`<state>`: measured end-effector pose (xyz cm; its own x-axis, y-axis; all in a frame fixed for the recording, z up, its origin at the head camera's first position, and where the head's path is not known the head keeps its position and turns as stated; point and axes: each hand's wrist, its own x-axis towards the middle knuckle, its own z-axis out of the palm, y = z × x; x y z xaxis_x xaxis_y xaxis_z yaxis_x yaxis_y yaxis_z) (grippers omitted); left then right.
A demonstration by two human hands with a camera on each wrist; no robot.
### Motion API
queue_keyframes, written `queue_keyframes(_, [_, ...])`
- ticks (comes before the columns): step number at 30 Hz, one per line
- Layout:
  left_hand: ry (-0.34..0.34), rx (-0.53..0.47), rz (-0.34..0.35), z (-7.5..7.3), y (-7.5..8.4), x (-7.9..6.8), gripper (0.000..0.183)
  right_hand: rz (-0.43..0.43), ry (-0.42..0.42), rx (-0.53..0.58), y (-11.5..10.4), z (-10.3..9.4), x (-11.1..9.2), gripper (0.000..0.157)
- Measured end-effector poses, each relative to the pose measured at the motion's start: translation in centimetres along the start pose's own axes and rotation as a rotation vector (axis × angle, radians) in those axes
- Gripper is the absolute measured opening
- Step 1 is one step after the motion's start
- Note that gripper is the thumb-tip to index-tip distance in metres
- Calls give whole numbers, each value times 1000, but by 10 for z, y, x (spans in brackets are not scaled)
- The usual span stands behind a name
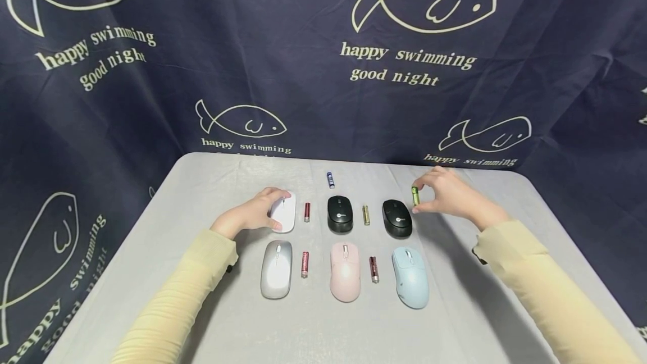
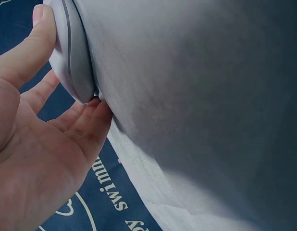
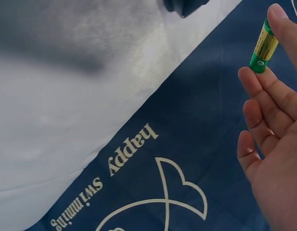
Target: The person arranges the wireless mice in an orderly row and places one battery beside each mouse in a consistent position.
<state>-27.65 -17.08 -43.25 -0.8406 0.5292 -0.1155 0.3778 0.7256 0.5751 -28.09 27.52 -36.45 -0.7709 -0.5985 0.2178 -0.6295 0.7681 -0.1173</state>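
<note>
In the head view the left hand (image 1: 253,215) covers the left side of the white mouse (image 1: 284,211), so how the fingers lie there is hard to read. The left wrist view settles it: the thumb (image 2: 35,43) presses one edge and the fingertips (image 2: 93,113) curl to the other, gripping the mouse (image 2: 71,62) against the grey desk (image 2: 196,106); only the mouse's edge shows there.

The right hand (image 1: 447,192) holds a green-and-yellow battery (image 1: 415,196) upright above the desk (image 1: 485,229), just beside the right-hand black mouse (image 1: 397,218). The right wrist view shows the battery (image 3: 264,45) pinched end to end between two fingers, the other fingers (image 3: 256,115) loosely extended; the thumb is cut off at the edge.

Only the head view shows the other mice and batteries in rows, among them a red battery (image 1: 306,212) just right of the white mouse.
</note>
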Motion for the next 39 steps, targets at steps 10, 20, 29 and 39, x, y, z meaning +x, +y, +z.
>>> queue_keyframes(10, [-7, -5, -5, 0, -1, 1, 81, -20, 34, 26, 11, 11, -15, 45])
queue_keyframes(20, [-2, 0, -4, -3, 3, 0, 81, 15, 13, 55, 15, 19, -24, 40])
queue_keyframes(29, [-1, 2, -4, -2, 3, 0, 80, 35, 17, 60, 20, 29, -31, 39])
queue_keyframes(39, [-2, 2, 1, -1, 2, 0, 79, 51, -15, 74, 28, 42, -38, 43])
